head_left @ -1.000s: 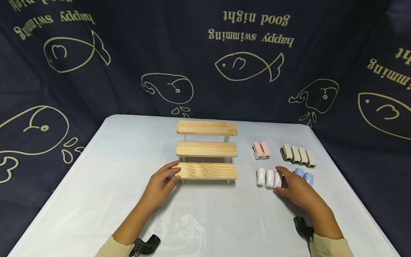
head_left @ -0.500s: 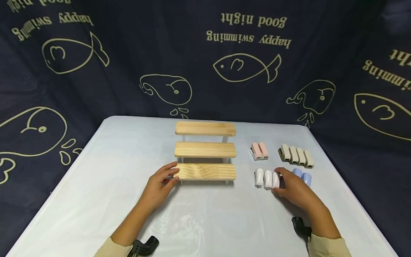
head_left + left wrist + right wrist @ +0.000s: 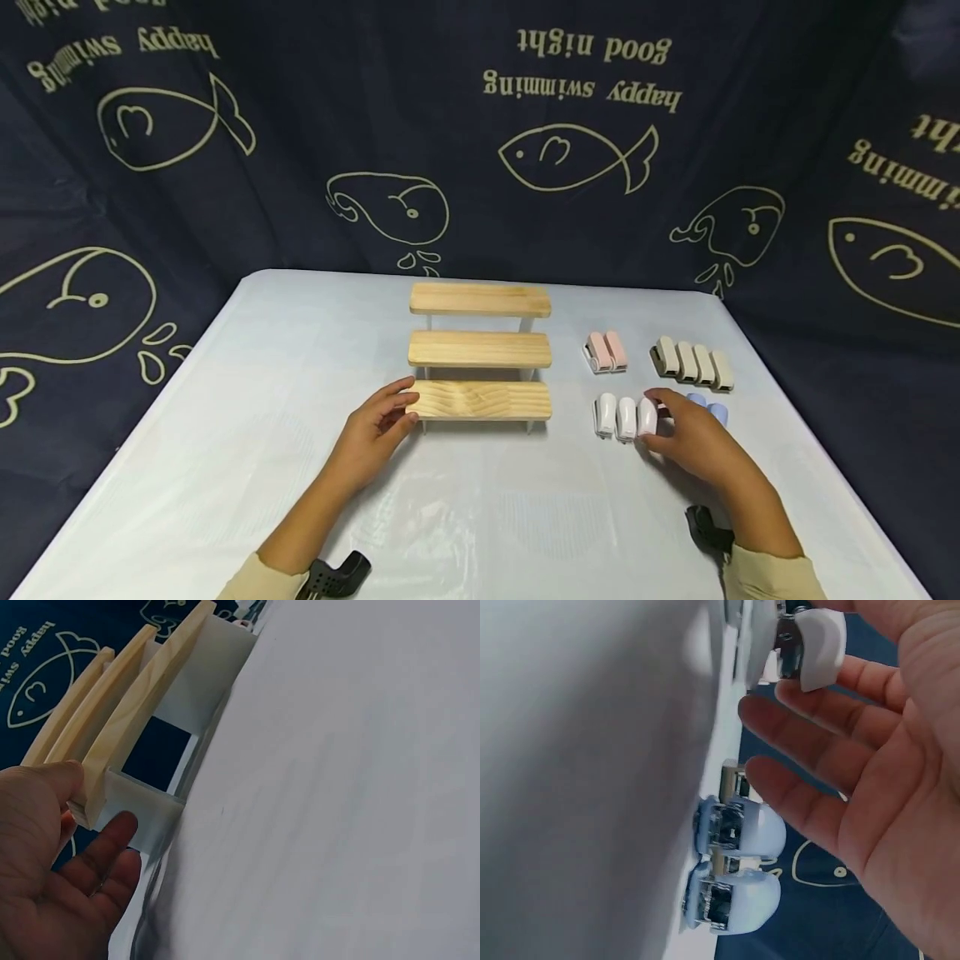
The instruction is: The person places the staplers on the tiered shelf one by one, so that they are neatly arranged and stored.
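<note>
White stapler [image 3: 647, 416] now lifted in right hand's [image 3: 693, 442] fingers [image 3: 810, 720].

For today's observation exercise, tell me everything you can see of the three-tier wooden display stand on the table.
The wooden display stand has three pale, unpainted planks stepped like stairs, lowest nearest the person, carried on white side supports. Grain shows plainly on the lowest plank. All three tiers are bare. It stands upright near the middle of the white table, left of the small clips. The left hand holds the lowest plank's left end, thumb on top and fingers beneath, as the left wrist view shows.
</note>
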Motion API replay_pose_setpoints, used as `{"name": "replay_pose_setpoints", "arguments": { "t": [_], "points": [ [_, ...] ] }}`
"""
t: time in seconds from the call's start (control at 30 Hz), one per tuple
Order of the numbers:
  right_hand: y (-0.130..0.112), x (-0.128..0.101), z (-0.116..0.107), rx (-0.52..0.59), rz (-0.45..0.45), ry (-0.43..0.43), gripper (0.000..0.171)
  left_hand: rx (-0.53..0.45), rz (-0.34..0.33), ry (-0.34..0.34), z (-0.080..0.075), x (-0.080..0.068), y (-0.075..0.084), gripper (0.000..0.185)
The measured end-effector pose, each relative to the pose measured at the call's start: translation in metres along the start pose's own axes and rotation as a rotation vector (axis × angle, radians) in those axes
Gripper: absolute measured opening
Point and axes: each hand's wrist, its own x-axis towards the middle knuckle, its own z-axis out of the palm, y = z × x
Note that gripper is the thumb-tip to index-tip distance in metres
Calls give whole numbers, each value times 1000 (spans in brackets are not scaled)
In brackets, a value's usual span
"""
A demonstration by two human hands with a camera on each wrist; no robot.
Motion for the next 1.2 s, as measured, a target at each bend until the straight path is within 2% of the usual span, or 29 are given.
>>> {"name": "replay_pose_setpoints", "arguments": {
  "t": [0.1,0.2,0.47,0.7,1.2],
  "points": [
    [0,-2,-3,38,-8,31,60,-26,6,2,1,-1,0,32],
    [-2,-2,-4,66,-53,79,61,-43,15,7,1,-2,-1,32],
    [-11,5,-7,33,-184,210,63,-14,-18,-29,-1,-3,-1,35],
    [-29,20,-9,59,-255,193,64,12,-35,-41,-1,-5,1,37],
    [-93,66,-22,146,-360,162,64,-15,-25,-24,-1,-5,-2,33]
  ]
}}
